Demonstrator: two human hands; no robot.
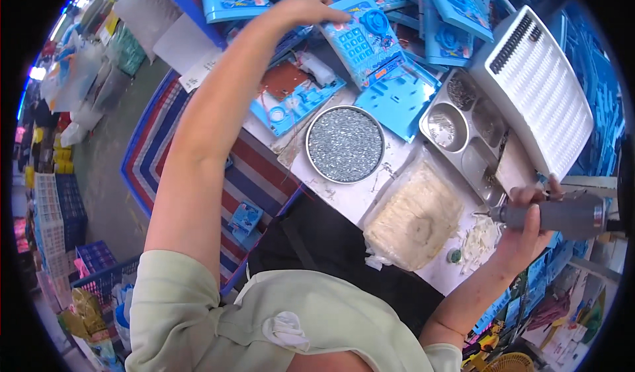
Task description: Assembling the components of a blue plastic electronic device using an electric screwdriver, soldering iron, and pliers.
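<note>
My left hand (pixel 309 7) reaches far across the bench, its fingers closed on the top corner of a blue plastic toy casing (pixel 360 51) with a keypad and a round dial. Under that casing's lower end lies a flat blue back panel (pixel 400 97). To its left sits an opened blue casing (pixel 294 101) with a brown board and wires inside. At the right, my right hand (pixel 522 236) grips a grey electric screwdriver (pixel 562 218), its tip pointing left. A round tin of small metal screws (pixel 345 144) stands between my arms.
More blue casings (pixel 456 5) are heaped at the back. A steel compartment tray (pixel 473 150) and a tilted white rack (pixel 546 87) stand to the right. Close to me lies a plastic-wrapped beige block (pixel 417 213), beside white scraps (pixel 479 243). A striped cloth-lined bin (pixel 258 173) is at left.
</note>
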